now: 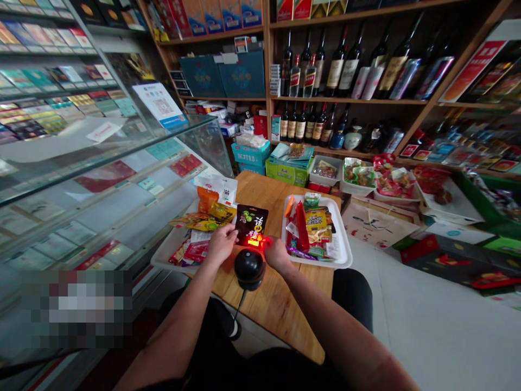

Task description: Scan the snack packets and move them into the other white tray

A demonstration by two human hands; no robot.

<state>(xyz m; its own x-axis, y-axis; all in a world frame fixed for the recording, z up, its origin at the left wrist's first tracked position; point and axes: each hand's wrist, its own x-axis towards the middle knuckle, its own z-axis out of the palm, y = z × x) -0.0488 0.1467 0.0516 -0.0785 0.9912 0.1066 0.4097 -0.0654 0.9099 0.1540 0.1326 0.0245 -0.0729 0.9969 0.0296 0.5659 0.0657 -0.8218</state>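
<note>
My left hand (222, 243) and my right hand (277, 254) hold a black snack packet (251, 224) between them, one at each side. The packet shows green fruit and pale lettering. Red light falls on its lower part. Just on my side of it stands a round black barcode scanner (249, 269) with a cable. To the left, a white tray (160, 252) is heaped with orange, yellow and red snack packets. On the right, another white tray (345, 252) holds several packets, including a long red one (301, 226).
A wooden table (303, 307) bears the trays and the scanner. At left runs a glass display counter (163, 163). Behind the table are a green box (287, 172), white bins of snacks (358, 187) and shelves with wine bottles (336, 68). My knees flank the table.
</note>
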